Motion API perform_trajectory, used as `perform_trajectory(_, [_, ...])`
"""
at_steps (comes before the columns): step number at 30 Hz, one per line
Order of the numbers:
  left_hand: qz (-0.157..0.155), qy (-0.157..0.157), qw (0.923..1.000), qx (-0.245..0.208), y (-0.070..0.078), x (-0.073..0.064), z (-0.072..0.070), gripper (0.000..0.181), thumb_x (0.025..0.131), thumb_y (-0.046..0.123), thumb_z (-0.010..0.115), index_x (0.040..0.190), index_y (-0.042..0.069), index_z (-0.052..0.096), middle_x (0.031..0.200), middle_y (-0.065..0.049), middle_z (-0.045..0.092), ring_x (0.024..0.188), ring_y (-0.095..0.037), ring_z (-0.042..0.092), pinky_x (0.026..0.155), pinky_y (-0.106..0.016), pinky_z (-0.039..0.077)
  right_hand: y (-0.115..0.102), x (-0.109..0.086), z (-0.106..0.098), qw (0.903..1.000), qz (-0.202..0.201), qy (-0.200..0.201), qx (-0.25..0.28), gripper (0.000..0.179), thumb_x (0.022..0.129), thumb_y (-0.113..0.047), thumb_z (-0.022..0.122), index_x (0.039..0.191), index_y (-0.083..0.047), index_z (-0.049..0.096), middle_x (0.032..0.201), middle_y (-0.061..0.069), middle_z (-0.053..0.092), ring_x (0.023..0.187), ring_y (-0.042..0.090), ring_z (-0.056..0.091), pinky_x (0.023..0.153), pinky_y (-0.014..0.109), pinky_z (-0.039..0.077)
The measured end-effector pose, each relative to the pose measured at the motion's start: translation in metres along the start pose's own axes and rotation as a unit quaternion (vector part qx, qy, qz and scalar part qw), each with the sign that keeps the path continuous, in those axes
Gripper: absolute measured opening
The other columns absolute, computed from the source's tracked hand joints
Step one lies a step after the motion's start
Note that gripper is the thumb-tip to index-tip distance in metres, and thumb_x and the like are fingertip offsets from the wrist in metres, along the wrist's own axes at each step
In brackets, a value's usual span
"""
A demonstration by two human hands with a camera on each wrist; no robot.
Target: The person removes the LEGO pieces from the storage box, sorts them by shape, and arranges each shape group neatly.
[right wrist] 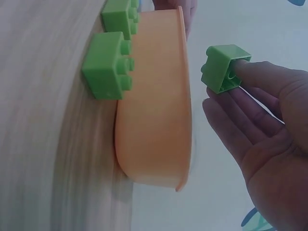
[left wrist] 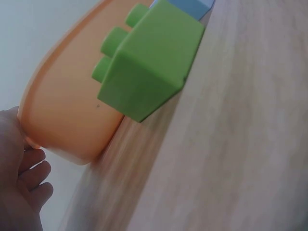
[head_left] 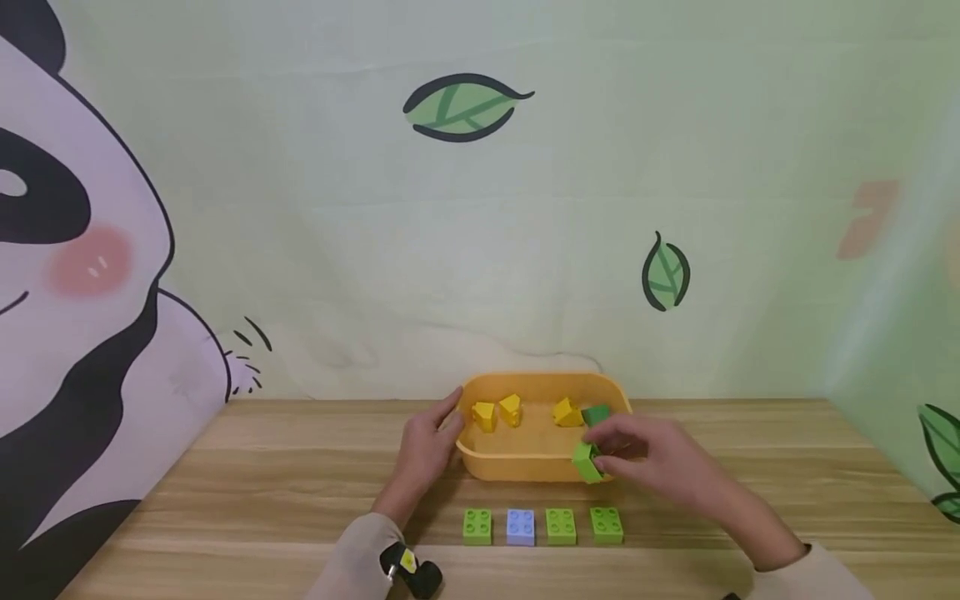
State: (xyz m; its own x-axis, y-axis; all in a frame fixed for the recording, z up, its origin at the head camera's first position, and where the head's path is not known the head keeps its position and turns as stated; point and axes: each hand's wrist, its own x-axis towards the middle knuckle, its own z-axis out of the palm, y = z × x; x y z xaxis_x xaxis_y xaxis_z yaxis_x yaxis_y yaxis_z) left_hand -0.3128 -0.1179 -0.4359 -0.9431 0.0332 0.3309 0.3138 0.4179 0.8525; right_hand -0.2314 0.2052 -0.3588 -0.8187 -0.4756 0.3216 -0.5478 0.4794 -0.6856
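A light-green toy brick (head_left: pixel 587 462) is pinched between the thumb and fingers of my right hand (head_left: pixel 660 458), above the front right rim of an orange-yellow plastic basin (head_left: pixel 517 468). In the right wrist view the brick (right wrist: pixel 225 68) shows its hollow underside towards the thumb, with the studs facing away. My left hand (head_left: pixel 423 450) grips the basin's left end by the rim. Inside the basin lie three yellow bricks (head_left: pixel 510 408) and a darker green brick (head_left: pixel 596 414), partly hidden by the right hand.
Before the basin, a row of bricks stands on the wooden table (head_left: pixel 285 467), studs up: a green brick (head_left: pixel 477 527), a blue brick (head_left: pixel 521 527) and two more green bricks (head_left: pixel 560 527). Behind the basin rises a wall sheet (head_left: pixel 360 250) printed with leaves and a panda.
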Motion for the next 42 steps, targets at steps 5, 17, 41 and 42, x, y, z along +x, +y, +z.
perform_trajectory(5, [-0.005,-0.001,1.0,-0.005,-0.002,-0.001,0.001,0.046,0.108,0.017,0.058,0.152,0.007,0.058,0.151,-0.012,0.058,0.143,-0.033,0.052,0.117,-0.053,0.04,0.002,-0.004,0.002,0.9995,0.027,-0.012,0.005,0.022,0.095,-0.008,0.08,0.117,-0.009,0.077,0.112,0.001,0.076,0.098,0.016,0.071,0.088,0.031,0.062])
perform_trajectory(17, [0.001,-0.002,1.0,-0.002,-0.004,-0.002,0.0,0.047,0.107,0.017,0.058,0.152,0.004,0.057,0.151,-0.013,0.058,0.142,-0.033,0.052,0.117,-0.054,0.04,0.009,-0.016,-0.002,0.9985,0.03,-0.037,0.026,0.024,0.095,-0.007,0.079,0.119,-0.005,0.079,0.112,0.002,0.077,0.096,0.013,0.071,0.083,0.026,0.061])
perform_trajectory(41, [0.004,0.003,1.0,-0.001,-0.004,0.001,0.002,0.046,0.107,0.018,0.059,0.152,0.006,0.058,0.151,-0.012,0.059,0.142,-0.033,0.052,0.117,-0.053,0.04,0.049,-0.035,-0.026,0.9882,0.088,-0.118,0.042,0.025,0.093,-0.01,0.08,0.117,-0.004,0.076,0.11,0.002,0.074,0.094,0.017,0.067,0.081,0.027,0.06])
perform_trajectory(42, [0.004,0.004,1.0,-0.002,-0.004,0.001,0.001,0.046,0.107,0.018,0.059,0.152,0.006,0.058,0.151,-0.012,0.059,0.142,-0.033,0.052,0.117,-0.053,0.04,0.05,-0.035,-0.026,0.9877,0.09,-0.121,0.042,0.025,0.093,-0.01,0.08,0.117,-0.004,0.076,0.11,0.002,0.075,0.095,0.017,0.067,0.081,0.027,0.06])
